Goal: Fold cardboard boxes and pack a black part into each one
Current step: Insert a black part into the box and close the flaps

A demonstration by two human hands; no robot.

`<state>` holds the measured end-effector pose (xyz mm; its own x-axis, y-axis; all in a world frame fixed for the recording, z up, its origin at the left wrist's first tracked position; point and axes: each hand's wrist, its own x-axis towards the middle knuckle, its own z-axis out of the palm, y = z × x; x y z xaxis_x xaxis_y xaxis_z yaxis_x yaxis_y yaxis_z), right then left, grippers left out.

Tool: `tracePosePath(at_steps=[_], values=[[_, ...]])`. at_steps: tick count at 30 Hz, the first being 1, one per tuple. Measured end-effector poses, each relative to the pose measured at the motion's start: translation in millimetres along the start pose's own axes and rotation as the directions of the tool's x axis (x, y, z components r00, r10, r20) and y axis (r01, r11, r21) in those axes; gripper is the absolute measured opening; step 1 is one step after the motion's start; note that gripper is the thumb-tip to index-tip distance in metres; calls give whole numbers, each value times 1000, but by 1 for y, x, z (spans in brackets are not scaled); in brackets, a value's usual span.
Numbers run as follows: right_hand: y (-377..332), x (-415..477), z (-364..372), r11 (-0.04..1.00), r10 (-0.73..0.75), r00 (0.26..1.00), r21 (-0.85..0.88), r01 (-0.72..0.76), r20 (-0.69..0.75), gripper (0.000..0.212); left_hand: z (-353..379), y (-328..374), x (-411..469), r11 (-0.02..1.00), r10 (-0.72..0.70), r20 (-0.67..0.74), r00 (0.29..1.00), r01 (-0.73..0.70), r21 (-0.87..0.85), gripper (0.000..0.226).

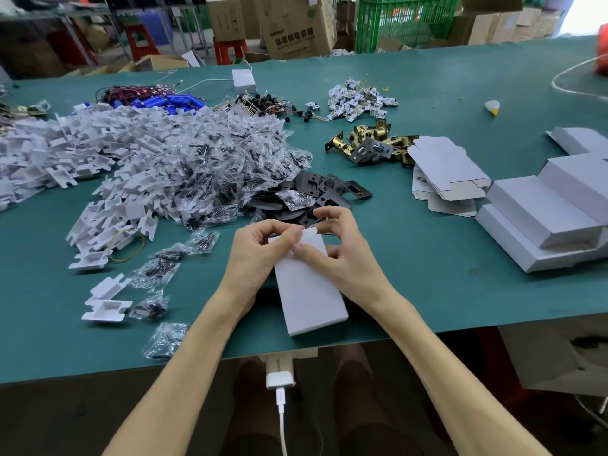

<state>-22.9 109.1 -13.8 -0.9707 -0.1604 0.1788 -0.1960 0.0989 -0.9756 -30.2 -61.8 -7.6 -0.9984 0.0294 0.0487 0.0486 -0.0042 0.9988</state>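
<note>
In the lower centre of the frame a white box (309,297) lies lengthwise over the green bench (427,268), and its near end reaches the bench edge. Both hands are at its far end. The left hand (260,255) grips the left side of this end with curled fingers. The right hand (339,258) pinches the small end flap between thumb and fingers. Just behind the hands, in the centre, is a heap of black plates (316,189). Left of it is a big heap of clear bags (214,159). At the right are flat boxes (444,169) and closed boxes (543,218). Brass latches (371,144) lie just beside the flat boxes.
</note>
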Motion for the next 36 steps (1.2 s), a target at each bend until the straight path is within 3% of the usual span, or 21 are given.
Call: tracePosePath(at_steps=[8, 16, 19, 23, 29, 36], values=[[-1, -1, 0, 998, -57, 996, -6, 56, -63, 37, -1, 0, 0, 1000, 7, 42, 999, -6, -24, 14], [-2, -3, 2, 983, -117, 993, -145, 111, -31, 19, -1, 0, 0, 999, -9, 47, 999, 10, -33, 13], [-5, -4, 1, 987, -111, 993, -124, 106, -30, 17, -1, 1, 0, 998, -38, 77, 996, 42, -49, 25], [-5, -5, -1, 991, -92, 996, -95, 90, -14, 14, -1, 0, 0, 999, -29, 71, 997, 32, -36, 16], [-4, -5, -1, 996, -68, 998, -65, 69, 10, 12, -1, 3, -1, 990, -85, 86, 993, 94, -108, 30], [-5, -6, -3, 999, -38, 999, -22, 38, 19, 13, -2, 0, 0, 999, -18, 95, 995, 23, -49, 25]])
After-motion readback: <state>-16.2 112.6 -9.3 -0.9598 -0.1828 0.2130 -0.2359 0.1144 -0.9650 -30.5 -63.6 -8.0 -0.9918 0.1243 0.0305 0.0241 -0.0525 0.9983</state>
